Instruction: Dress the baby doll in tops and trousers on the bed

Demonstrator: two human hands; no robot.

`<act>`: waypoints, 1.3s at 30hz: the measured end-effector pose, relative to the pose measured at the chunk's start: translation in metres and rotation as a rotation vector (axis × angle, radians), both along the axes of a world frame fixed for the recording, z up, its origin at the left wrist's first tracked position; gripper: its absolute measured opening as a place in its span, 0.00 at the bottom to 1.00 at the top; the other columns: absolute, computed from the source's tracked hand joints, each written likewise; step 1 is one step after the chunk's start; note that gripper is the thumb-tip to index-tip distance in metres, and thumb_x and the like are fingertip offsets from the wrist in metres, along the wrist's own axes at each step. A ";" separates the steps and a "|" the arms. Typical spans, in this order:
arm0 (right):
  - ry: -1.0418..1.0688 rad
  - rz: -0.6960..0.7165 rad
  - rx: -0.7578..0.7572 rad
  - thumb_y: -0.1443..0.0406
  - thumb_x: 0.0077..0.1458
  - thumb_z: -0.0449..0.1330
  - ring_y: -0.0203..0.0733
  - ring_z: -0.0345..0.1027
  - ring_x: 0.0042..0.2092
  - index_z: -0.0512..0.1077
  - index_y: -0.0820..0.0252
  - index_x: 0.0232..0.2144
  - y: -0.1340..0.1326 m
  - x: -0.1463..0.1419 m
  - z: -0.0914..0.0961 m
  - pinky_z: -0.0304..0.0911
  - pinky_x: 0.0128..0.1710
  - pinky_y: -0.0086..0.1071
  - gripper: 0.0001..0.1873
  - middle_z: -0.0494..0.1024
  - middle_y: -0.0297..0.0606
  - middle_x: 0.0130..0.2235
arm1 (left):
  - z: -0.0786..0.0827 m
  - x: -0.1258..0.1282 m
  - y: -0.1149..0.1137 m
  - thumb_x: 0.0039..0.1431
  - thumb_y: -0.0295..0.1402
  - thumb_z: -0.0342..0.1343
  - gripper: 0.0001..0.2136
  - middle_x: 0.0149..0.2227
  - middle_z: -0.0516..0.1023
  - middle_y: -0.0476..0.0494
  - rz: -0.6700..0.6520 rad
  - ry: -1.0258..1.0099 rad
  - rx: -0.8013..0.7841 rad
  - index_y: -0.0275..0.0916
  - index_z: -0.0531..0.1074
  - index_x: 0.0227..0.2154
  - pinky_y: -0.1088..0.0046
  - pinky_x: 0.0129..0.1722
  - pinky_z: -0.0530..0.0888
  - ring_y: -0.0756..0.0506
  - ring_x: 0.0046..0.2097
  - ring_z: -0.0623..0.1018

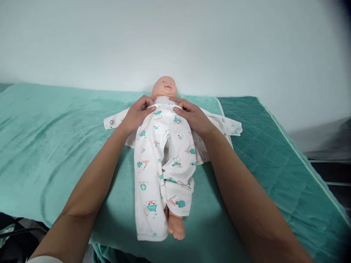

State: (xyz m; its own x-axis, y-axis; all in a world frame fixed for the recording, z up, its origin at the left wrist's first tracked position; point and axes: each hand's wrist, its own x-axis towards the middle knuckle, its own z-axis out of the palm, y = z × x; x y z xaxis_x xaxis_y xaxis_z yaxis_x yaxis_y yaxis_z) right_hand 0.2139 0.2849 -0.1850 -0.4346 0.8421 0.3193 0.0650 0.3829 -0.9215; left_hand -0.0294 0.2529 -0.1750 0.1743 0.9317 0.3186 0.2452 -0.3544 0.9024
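A baby doll (164, 87) lies face up, its head toward the wall. White printed baby pants (155, 146) cover its front from the upper chest down. One bare foot (177, 226) sticks out of the pants leg on the right; the other leg's cuff lies flat with no foot showing. My left hand (139, 112) is closed at the left corner of the waistband, thumb on the cloth. At the right corner, my right hand (194, 116) grips the waistband likewise, fingertips near the doll's neck. A matching white shirt (231, 126) is spread beneath the doll, sleeves out sideways.
A light teal blanket (68, 146) lies under the doll. To the right, a darker quilted teal cover (263, 146) with a pale edging reaches the bed's edge. A plain pale wall (175, 44) rises behind. Dark items (16, 237) show below the lower left edge.
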 end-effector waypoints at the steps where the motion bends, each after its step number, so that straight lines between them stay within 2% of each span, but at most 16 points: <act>1: 0.001 -0.035 0.026 0.46 0.56 0.64 0.50 0.64 0.61 0.66 0.57 0.26 0.004 -0.003 -0.002 0.55 0.63 0.46 0.23 0.74 0.40 0.57 | -0.001 0.000 0.003 0.62 0.47 0.61 0.15 0.54 0.77 0.42 0.004 -0.004 -0.001 0.42 0.66 0.34 0.64 0.59 0.69 0.43 0.61 0.74; 4: -0.044 -0.140 0.091 0.44 0.56 0.62 0.46 0.68 0.49 0.63 0.57 0.25 0.014 -0.011 -0.006 0.61 0.54 0.40 0.25 0.76 0.37 0.43 | -0.002 0.001 0.014 0.62 0.46 0.61 0.14 0.45 0.79 0.44 0.058 0.013 0.015 0.42 0.65 0.34 0.66 0.55 0.70 0.43 0.55 0.76; 6: -0.096 -0.201 0.097 0.45 0.56 0.61 0.42 0.65 0.41 0.63 0.57 0.25 0.021 -0.015 -0.005 0.62 0.46 0.37 0.24 0.71 0.34 0.35 | -0.004 0.001 0.023 0.63 0.44 0.60 0.13 0.39 0.77 0.46 0.119 0.048 0.018 0.42 0.66 0.33 0.66 0.51 0.71 0.44 0.48 0.76; 9: -0.155 -0.278 0.096 0.49 0.57 0.60 0.38 0.59 0.34 0.61 0.57 0.24 0.030 -0.017 -0.004 0.59 0.37 0.34 0.21 0.64 0.31 0.27 | -0.006 0.001 0.038 0.63 0.39 0.60 0.10 0.31 0.72 0.49 0.191 0.099 0.009 0.42 0.66 0.32 0.65 0.46 0.71 0.45 0.40 0.74; 14: -0.230 -0.383 0.118 0.57 0.58 0.60 0.37 0.56 0.31 0.60 0.57 0.22 0.047 -0.019 -0.010 0.57 0.36 0.34 0.18 0.59 0.30 0.24 | -0.011 0.000 0.059 0.63 0.34 0.61 0.11 0.27 0.67 0.49 0.262 0.139 0.032 0.42 0.63 0.30 0.62 0.47 0.70 0.43 0.40 0.73; 18: -0.189 -0.446 0.122 0.58 0.58 0.61 0.38 0.58 0.32 0.62 0.56 0.23 0.055 -0.022 -0.019 0.60 0.39 0.36 0.16 0.60 0.30 0.23 | -0.013 0.001 0.061 0.62 0.30 0.60 0.08 0.30 0.72 0.48 0.274 0.152 0.041 0.41 0.65 0.31 0.62 0.48 0.72 0.44 0.39 0.75; 21: -0.106 -0.443 0.095 0.60 0.57 0.62 0.39 0.62 0.34 0.67 0.56 0.28 0.052 -0.024 -0.022 0.62 0.40 0.36 0.09 0.67 0.31 0.26 | -0.011 0.003 0.053 0.62 0.29 0.57 0.02 0.40 0.79 0.46 0.216 0.140 0.104 0.41 0.72 0.37 0.63 0.52 0.73 0.44 0.45 0.77; 25: -0.037 -0.400 0.088 0.62 0.57 0.60 0.40 0.69 0.39 0.73 0.56 0.32 0.038 -0.022 -0.018 0.65 0.45 0.38 0.04 0.75 0.33 0.34 | -0.010 0.002 0.037 0.64 0.29 0.52 0.11 0.49 0.80 0.44 0.186 0.190 0.117 0.42 0.79 0.43 0.61 0.59 0.70 0.43 0.53 0.77; 29: -0.036 -0.376 0.134 0.61 0.59 0.59 0.43 0.71 0.48 0.77 0.55 0.38 0.020 -0.014 -0.018 0.64 0.55 0.42 0.09 0.78 0.37 0.44 | -0.014 -0.006 0.018 0.64 0.32 0.53 0.13 0.51 0.80 0.45 0.193 0.215 0.144 0.46 0.81 0.44 0.60 0.61 0.70 0.42 0.55 0.77; 32: -0.022 -0.357 0.178 0.59 0.60 0.58 0.44 0.69 0.54 0.77 0.53 0.44 0.004 -0.005 -0.024 0.63 0.59 0.43 0.13 0.77 0.39 0.51 | -0.021 -0.012 -0.001 0.63 0.31 0.53 0.15 0.57 0.78 0.44 0.232 0.265 0.195 0.48 0.80 0.49 0.57 0.64 0.67 0.40 0.59 0.75; 36: 0.001 -0.368 0.217 0.58 0.61 0.57 0.45 0.67 0.58 0.76 0.53 0.48 -0.021 0.005 -0.035 0.60 0.64 0.45 0.16 0.76 0.41 0.55 | -0.032 -0.018 -0.031 0.63 0.31 0.52 0.20 0.63 0.73 0.39 0.345 0.378 0.236 0.44 0.76 0.56 0.52 0.68 0.61 0.37 0.65 0.70; 39: -0.018 -0.397 0.190 0.59 0.60 0.56 0.47 0.66 0.59 0.75 0.54 0.51 -0.041 0.010 -0.046 0.61 0.63 0.46 0.18 0.75 0.43 0.56 | -0.039 -0.020 -0.052 0.62 0.33 0.53 0.20 0.63 0.72 0.36 0.356 0.402 0.251 0.41 0.74 0.57 0.53 0.68 0.63 0.38 0.64 0.70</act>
State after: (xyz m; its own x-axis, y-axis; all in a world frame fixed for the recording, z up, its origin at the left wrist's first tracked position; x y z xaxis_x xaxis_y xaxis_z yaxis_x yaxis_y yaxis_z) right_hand 0.2241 0.2442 -0.2305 -0.0965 0.8721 0.4797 0.2568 0.4874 -0.8346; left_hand -0.0494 0.2010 -0.2139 0.0180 0.8598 0.5102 0.6935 -0.3783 0.6131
